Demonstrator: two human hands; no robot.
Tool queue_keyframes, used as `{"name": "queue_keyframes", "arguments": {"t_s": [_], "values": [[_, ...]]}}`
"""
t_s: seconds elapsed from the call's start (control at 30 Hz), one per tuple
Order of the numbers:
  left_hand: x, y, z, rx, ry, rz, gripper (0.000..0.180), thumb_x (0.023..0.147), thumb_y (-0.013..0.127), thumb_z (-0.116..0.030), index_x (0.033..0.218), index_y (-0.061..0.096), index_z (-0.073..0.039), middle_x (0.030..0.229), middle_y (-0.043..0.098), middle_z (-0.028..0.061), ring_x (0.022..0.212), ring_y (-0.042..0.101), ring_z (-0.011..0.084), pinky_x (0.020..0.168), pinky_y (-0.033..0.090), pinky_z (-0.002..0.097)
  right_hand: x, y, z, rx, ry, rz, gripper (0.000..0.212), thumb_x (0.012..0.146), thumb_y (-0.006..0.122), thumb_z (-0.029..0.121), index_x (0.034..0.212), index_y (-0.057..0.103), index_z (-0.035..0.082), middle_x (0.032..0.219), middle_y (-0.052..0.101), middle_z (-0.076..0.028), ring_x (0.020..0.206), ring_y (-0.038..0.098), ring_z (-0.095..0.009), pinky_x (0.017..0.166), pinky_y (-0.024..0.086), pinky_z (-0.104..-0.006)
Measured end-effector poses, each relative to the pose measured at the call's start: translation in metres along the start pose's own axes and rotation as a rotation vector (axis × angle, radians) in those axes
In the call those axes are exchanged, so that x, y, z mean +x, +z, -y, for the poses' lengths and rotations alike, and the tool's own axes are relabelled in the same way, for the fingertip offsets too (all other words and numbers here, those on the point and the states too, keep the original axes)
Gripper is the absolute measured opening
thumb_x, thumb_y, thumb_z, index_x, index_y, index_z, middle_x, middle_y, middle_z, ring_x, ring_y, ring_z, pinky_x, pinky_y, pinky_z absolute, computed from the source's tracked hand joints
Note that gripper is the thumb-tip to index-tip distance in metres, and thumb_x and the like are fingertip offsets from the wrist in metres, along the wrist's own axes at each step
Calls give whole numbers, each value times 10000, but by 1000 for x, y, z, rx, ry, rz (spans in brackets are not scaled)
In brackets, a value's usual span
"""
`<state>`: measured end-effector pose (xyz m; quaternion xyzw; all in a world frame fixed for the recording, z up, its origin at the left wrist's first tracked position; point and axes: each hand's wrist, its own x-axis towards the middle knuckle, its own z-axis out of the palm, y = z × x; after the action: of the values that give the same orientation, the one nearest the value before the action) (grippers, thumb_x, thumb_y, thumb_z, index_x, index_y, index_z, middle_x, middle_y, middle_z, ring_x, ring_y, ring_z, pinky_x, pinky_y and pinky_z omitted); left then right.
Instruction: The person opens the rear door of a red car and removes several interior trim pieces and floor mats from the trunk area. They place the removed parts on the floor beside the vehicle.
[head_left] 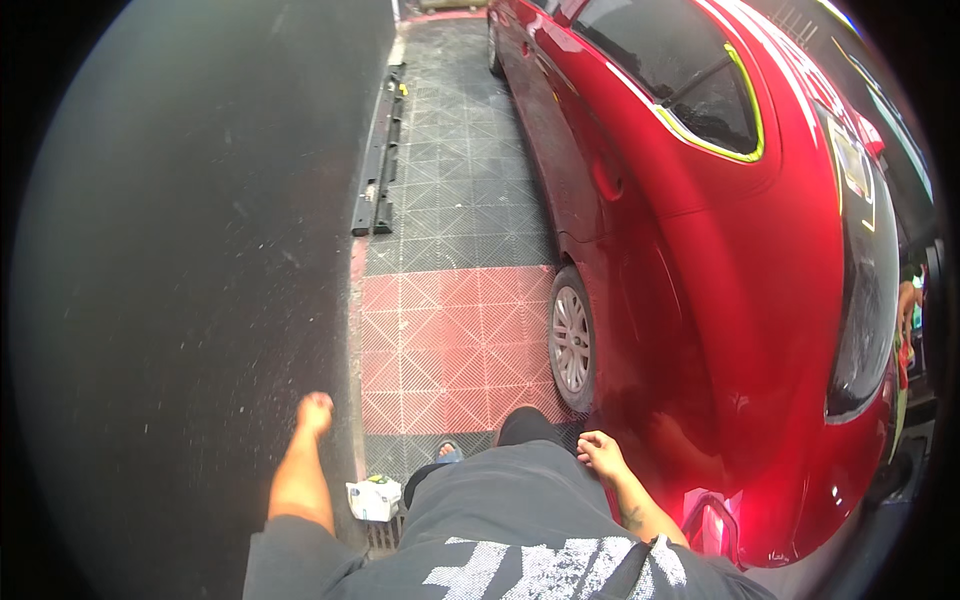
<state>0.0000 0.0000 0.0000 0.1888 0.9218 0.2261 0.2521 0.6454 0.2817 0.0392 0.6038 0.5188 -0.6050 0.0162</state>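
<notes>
The right hand (600, 452), fingers loosely curled and holding nothing, is seen nearest the red car (720, 300), whose long body stretches ahead and rightward beyond the fingertips, while the left hand (315, 412), closed and empty, is kept farther off

The single view comes from a head-worn wide fisheye camera that looks steeply down and forward over the wearer's dark grey printed shirt (520, 530), with both bare forearms entering from the lower edge. It faces along the glossy red car body (720, 260), which fills the right side at close range, and down the grid-patterned red and grey plastic floor tiles (450, 330) toward the top. Straight edges bend toward the round black rim; no second view is supplied.
</notes>
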Motion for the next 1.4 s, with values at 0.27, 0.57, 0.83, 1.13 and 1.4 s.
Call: {"name": "queue_keyframes", "arguments": {"t_s": [0.27,0.57,0.83,1.13,1.4], "values": [[212,31,-284,-479,380,7,253,972,689,-216,1186,716,-82,864,659,16,736,580,112,702,494,282,185,2,186,202,-191,-174,498,970,668,115,1414,449,56,874,660,-41,697,638,-122,549,470,-252],[270,194,-197,-290,-112,414,415,991,657,-315,1235,676,19,1148,736,162,1079,685,240,957,507,360,243,-42,472,108,-430,-475,839,971,665,151,1623,138,115,972,682,-70,798,681,-133,723,547,-281],[430,108,-223,-30,-251,948,259,914,694,-221,1105,731,-50,869,718,57,653,627,170,548,474,363,344,-47,552,210,-207,-927,931,933,653,131,1629,36,87,983,685,-97,755,699,-193,740,563,-327],[743,-28,-401,-176,-36,420,198,1022,560,-310,1116,653,-162,779,602,-32,634,551,73,511,421,238,399,-84,568,1522,-452,-741,158,930,696,162,1028,665,42,1020,716,-75,923,689,-220,801,555,-397],[768,-12,-487,-213,20,564,138,1014,599,-223,1098,661,-132,813,628,-5,616,569,96,516,442,250,398,-68,601,1040,-186,-1080,320,903,780,178,1126,569,89,917,709,-78,754,732,-214,617,568,-323]]}}
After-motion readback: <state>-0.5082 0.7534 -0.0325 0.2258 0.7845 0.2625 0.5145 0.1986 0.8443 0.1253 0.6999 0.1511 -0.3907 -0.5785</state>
